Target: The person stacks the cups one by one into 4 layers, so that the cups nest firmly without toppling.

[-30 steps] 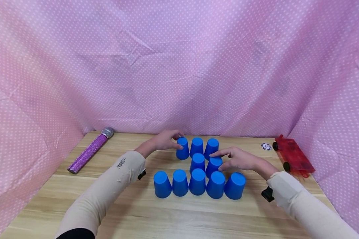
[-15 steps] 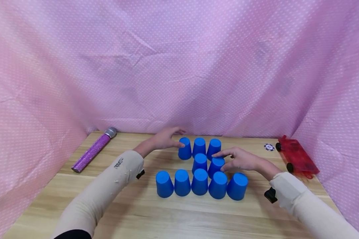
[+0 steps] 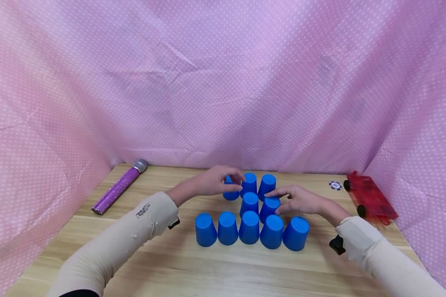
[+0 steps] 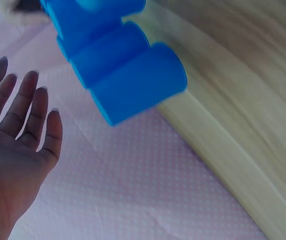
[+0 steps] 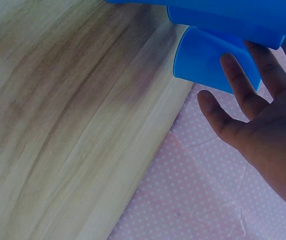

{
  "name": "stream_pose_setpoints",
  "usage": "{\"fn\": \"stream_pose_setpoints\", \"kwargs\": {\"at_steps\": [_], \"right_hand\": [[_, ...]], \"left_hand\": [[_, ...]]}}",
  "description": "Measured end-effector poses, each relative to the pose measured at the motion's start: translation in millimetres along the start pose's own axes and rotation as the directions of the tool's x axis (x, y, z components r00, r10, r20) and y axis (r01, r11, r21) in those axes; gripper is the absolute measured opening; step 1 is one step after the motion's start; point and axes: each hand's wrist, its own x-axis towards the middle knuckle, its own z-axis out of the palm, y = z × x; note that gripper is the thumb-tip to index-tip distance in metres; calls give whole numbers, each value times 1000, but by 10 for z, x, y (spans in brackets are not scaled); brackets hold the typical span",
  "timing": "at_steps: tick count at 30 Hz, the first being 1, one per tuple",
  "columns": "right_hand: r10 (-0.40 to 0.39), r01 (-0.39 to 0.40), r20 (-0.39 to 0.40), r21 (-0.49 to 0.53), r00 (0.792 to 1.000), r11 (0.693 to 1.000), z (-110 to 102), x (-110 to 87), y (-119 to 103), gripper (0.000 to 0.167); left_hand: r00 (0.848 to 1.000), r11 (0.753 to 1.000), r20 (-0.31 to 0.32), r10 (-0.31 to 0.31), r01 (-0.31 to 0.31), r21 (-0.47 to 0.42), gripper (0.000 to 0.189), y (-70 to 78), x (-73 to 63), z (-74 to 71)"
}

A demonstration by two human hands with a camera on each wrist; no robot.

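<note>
Several upside-down blue cups stand in rows on the wooden table [image 3: 223, 268]. My left hand [image 3: 221, 180] is over the back-left cup [image 3: 231, 196] in the head view and partly hides it, fingertips near the back-middle cup [image 3: 250, 182]. In the left wrist view the left hand [image 4: 20, 135] has loosely extended fingers, apart from the cups [image 4: 138, 82]. My right hand [image 3: 304, 201] holds the right cup of the middle row [image 3: 269, 209] between thumb and index finger. Its other fingers spread out beside a blue cup [image 5: 207, 57] in the right wrist view.
A purple glitter microphone [image 3: 120, 187] lies at the left of the table. Toward the right edge are a poker chip [image 3: 335, 185] and a translucent red toy car [image 3: 371, 200] with black wheels. A pink dotted cloth [image 3: 223, 90] hangs behind and at both sides.
My left hand has moved right, from beside the back-left cup to in front of it, toward the back-middle cup. The right hand stays at its cup. The head view has shifted slightly.
</note>
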Motion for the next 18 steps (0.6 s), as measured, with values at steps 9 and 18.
{"fn": "stream_pose_setpoints", "kwargs": {"at_steps": [9,18], "right_hand": [[2,-2,-10,-10,1000,1000,16,-1,0,50],[7,-7,-13,-17,1000,1000,12,-11,6,49]], "left_hand": [[973,989,177,-146,137,62,53,108,26,160],[956,980,227,-187,165,112,57,159,125,260]]}}
